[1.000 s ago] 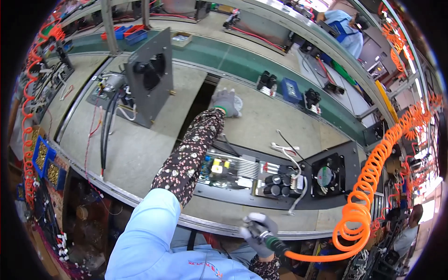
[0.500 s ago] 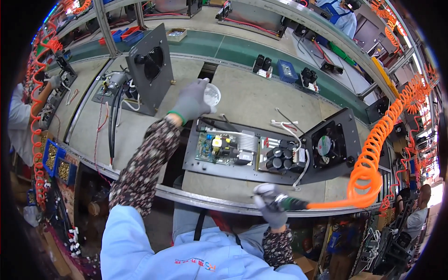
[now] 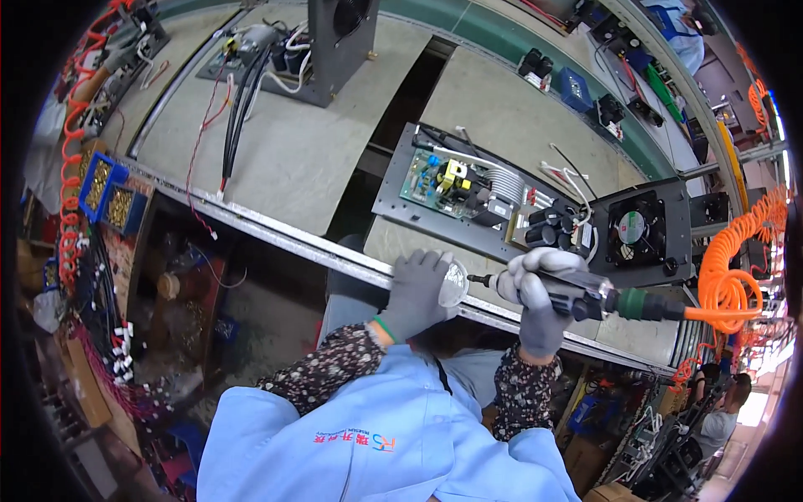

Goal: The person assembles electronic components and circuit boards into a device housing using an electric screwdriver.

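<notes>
My left hand (image 3: 416,293), in a grey glove, grips a small clear cup (image 3: 454,283) over the bench's front edge. Small shiny pieces seem to lie in it, too small to name. My right hand (image 3: 539,293), gloved too, is wrapped round a pneumatic screwdriver (image 3: 585,294), held almost level. Its bit points left and reaches the cup's rim; whether they touch I cannot tell. Just beyond my hands lies a dark metal chassis (image 3: 393,205) carrying a circuit board (image 3: 431,177), black capacitors (image 3: 544,226) and an upright panel with a fan (image 3: 633,227).
An orange coiled air hose (image 3: 726,280) runs from the screwdriver to the right. Another fan unit (image 3: 330,63) stands at the far left, its cables trailing over the bench. Blue bins of brass-coloured parts (image 3: 99,186) hang at left. A dark gap (image 3: 410,96) splits the bench top.
My left hand has brought the cup back from the far bench to the front edge. My right hand has raised the screwdriver and turned its bit to the cup. The view has shifted.
</notes>
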The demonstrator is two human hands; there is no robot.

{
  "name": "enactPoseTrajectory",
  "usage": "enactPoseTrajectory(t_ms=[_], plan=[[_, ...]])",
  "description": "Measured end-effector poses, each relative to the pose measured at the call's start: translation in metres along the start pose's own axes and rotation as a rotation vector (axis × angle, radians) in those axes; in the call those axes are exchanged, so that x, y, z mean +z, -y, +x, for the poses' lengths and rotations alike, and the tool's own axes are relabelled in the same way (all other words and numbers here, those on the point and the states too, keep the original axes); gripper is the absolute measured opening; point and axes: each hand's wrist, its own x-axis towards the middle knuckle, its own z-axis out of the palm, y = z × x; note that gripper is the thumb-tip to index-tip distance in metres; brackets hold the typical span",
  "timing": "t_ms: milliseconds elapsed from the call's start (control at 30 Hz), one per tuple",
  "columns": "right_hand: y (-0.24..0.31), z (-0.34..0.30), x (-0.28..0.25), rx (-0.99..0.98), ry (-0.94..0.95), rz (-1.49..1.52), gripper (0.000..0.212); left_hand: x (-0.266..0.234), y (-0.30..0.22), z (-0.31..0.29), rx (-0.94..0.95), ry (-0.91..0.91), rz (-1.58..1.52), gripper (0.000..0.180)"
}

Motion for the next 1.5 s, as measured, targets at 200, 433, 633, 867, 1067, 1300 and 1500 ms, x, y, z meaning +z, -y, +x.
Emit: enactPoseTrajectory(t_ms=[200,433,633,867,1067,1300,1500], plan=[[-0.041,-0.007,-0.016,0.099,0.044,-0.169,0.028,0.005,0.002,-0.004,0.020,-0.093,0.020,0.091],[-0.058,-0.004,-0.013,0.031,0.030,-0.263,0.029,0.010,0.007,-0.008,0.077,-0.113,-0.008,0.087],[-0.055,-0.004,-0.007,0.099,0.003,-0.188,0.029,0.009,0.007,-0.008,0.098,-0.150,-0.038,0.086],[-0.057,-0.004,0.002,0.050,0.022,-0.299,0.027,0.006,0.006,-0.006,0.075,-0.114,-0.039,0.086],[-0.066,0.011,0.001,0.034,-0.445,-0.241,0.030,0.006,0.007,-0.005,0.072,-0.090,-0.036,0.085],[-0.046,0.003,-0.020,0.114,0.424,-0.248,0.023,0.002,0.008,-0.005,0.074,-0.081,-0.018,0.081],[-0.049,-0.010,-0.009,0.067,0.254,-0.288,0.025,0.003,0.009,-0.005,0.096,-0.157,-0.060,0.078]])
